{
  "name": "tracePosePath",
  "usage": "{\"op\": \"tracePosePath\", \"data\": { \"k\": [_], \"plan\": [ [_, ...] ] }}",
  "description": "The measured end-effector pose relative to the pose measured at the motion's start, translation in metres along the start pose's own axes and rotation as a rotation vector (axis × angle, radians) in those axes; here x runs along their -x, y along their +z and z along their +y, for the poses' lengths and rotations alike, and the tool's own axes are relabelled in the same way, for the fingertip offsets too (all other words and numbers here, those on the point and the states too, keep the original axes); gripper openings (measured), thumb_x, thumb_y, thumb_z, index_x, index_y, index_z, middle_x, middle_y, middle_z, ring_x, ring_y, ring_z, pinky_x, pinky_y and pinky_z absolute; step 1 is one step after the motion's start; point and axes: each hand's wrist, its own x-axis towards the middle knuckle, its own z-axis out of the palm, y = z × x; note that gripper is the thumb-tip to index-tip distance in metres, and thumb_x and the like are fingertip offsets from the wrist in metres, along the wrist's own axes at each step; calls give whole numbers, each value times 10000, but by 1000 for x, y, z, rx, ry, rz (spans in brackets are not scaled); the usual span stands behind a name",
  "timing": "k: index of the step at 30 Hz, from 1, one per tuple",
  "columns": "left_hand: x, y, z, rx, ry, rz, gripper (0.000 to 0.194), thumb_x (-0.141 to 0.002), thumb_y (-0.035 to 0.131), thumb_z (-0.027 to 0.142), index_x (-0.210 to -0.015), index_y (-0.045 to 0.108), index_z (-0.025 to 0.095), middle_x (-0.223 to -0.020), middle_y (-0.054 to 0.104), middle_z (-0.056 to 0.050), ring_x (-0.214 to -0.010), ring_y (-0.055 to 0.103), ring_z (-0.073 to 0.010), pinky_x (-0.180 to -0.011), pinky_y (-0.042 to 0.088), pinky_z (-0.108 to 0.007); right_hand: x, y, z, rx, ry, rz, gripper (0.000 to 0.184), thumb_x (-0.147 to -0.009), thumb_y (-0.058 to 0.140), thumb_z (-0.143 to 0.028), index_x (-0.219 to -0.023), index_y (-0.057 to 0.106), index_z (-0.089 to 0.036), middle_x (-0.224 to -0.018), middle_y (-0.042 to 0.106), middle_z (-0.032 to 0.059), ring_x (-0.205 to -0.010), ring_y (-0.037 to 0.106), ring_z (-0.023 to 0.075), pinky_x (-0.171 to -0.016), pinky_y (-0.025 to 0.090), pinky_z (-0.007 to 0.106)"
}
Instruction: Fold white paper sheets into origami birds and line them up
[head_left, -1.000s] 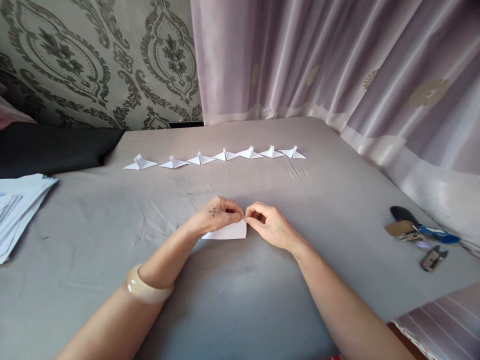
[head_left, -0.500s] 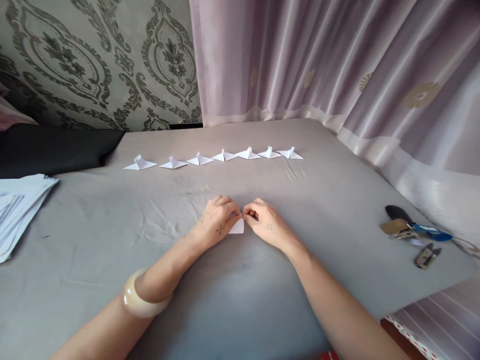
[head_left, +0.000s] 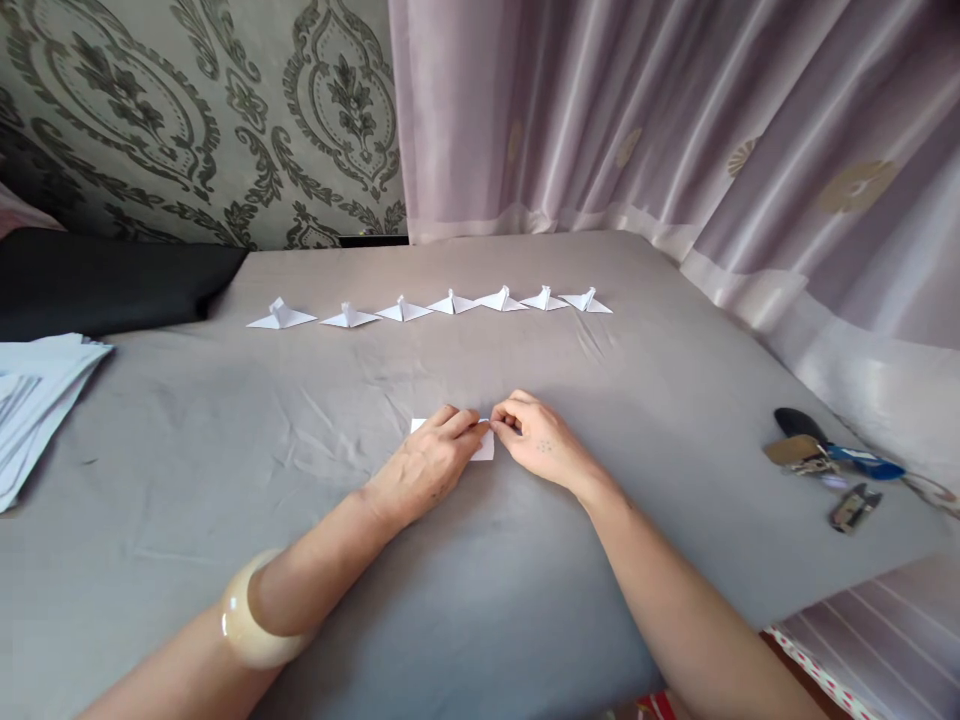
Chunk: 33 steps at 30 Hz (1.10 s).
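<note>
A small folded white paper (head_left: 484,446) lies on the grey sheet (head_left: 225,440) in the middle of the view. My left hand (head_left: 427,465) rests flat over most of it, fingers together and pressing down, so only two corners show. My right hand (head_left: 534,440) sits at the paper's right edge with its fingers curled and pinched on that edge. Both hands touch at the fingertips. A pale bangle (head_left: 251,625) is on my left wrist.
Several folded white paper birds (head_left: 450,303) stand in a row farther back. A stack of white sheets (head_left: 34,400) lies at the left edge, a black cushion (head_left: 112,285) behind it. Keys and small objects (head_left: 832,465) lie at the right. Curtains hang at the back and right.
My left hand turned from a knuckles-up pinch to lying flatter over the paper. The paper now shows less of itself, folded smaller. My right hand stayed at its right edge.
</note>
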Motion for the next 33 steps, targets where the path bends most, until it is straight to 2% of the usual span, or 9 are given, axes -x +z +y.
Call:
{"op": "tracePosePath", "data": {
  "k": [11,20,27,33],
  "plan": [
    [0,-3,3,-44,52,-7,289,-968,349,151,-1094,608,132,-1092,574,-106,-932,511,-213,-879,490,-368,8,-2,-1,-19,-33,-59,175,-882,467,-269,-771,596,-227,-840,529,-16,-658,510,100,-625,389,242],
    [5,-10,8,-47,-23,-51,270,-936,386,112,-1081,607,169,-1043,598,-80,-919,529,-212,-809,504,-345,6,-1,4,-30,-64,-18,139,-859,489,-244,-769,593,-227,-836,524,-10,-704,535,114,-661,416,253],
    [3,-13,11,-59,-21,-109,282,-912,399,75,-1105,587,155,-1062,587,-76,-904,519,-210,-837,500,-348,9,-1,2,-7,-105,-55,131,-853,476,-208,-760,567,-220,-834,533,-16,-688,540,105,-666,414,255],
    [3,-14,12,-91,-24,-102,302,-894,397,50,-1090,602,156,-1033,603,-73,-884,534,-202,-800,511,-328,12,-2,2,-6,-116,-84,125,-815,490,-160,-750,580,-219,-827,539,-22,-674,531,98,-652,405,249]
  ]
}}
